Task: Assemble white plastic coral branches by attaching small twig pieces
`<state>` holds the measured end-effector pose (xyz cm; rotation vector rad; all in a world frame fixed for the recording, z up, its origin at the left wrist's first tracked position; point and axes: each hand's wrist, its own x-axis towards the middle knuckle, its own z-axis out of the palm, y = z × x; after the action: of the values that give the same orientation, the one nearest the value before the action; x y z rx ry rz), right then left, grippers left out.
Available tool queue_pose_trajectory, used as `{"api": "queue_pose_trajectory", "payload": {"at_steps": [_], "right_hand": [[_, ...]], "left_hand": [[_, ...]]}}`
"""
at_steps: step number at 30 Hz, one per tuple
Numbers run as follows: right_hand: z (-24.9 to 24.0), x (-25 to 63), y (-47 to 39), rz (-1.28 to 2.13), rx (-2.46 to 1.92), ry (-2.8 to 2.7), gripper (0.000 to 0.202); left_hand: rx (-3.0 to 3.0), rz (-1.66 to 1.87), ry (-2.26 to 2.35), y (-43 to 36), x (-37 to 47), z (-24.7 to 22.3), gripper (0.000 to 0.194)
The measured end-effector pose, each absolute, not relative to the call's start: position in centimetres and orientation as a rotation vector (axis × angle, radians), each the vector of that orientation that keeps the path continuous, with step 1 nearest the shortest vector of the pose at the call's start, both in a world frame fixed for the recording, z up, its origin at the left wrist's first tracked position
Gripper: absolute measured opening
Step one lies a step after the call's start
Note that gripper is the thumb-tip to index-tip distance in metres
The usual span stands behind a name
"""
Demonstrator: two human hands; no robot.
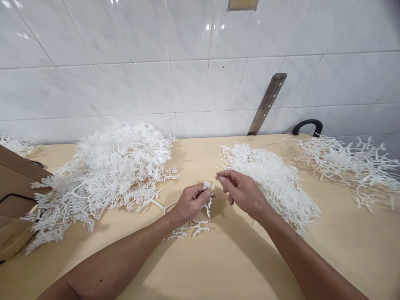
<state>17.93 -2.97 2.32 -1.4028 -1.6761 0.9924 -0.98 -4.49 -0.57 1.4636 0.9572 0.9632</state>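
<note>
My left hand (190, 202) is closed on a white branched plastic sprig (200, 228), whose forked tips stick out past the thumb and hang below the wrist. To the right of it, my right hand (242, 192) holds its thumb and forefinger pinched together, a small gap away from the sprig. Whether anything tiny sits in that pinch is not visible. Beside my left hand rises a large heap of feathery white sprigs (115, 166). A lower pile of thin white pieces (268, 175) lies just behind and under my right forearm.
Bare, forked white stems (353, 162) lie tangled at the far right, in front of a black curved handle (308, 123). A metal strip (267, 104) leans on the tiled wall (187, 83). At the left edge stands a brown box (18, 175) on the wooden table (200, 271).
</note>
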Motion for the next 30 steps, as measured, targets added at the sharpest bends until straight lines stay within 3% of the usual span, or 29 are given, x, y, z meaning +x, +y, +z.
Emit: {"api": "queue_pose_trajectory", "payload": {"at_steps": [7, 14, 24, 30], "right_hand": [[1.6, 18.4, -2.6, 1.476, -1.135, -1.729, 0.03], [1.1, 18.3, -2.7, 1.457, -1.14, -1.702, 0.022], [1.2, 18.2, -2.6, 1.472, -1.142, -1.613, 0.023], [1.2, 17.9, -2.8, 1.438, -1.153, -1.618, 0.021]], "left_hand": [[1.284, 0.792, 0.867, -4.6, -1.1, -0.1, 0.038], [1.329, 0.803, 0.873, -4.3, -1.0, 0.0, 0.056], [1.267, 0.852, 0.878, -4.5, -1.2, 0.5, 0.059], [1.372, 0.915, 0.96, -4.8, -0.8, 0.6, 0.048]]}}
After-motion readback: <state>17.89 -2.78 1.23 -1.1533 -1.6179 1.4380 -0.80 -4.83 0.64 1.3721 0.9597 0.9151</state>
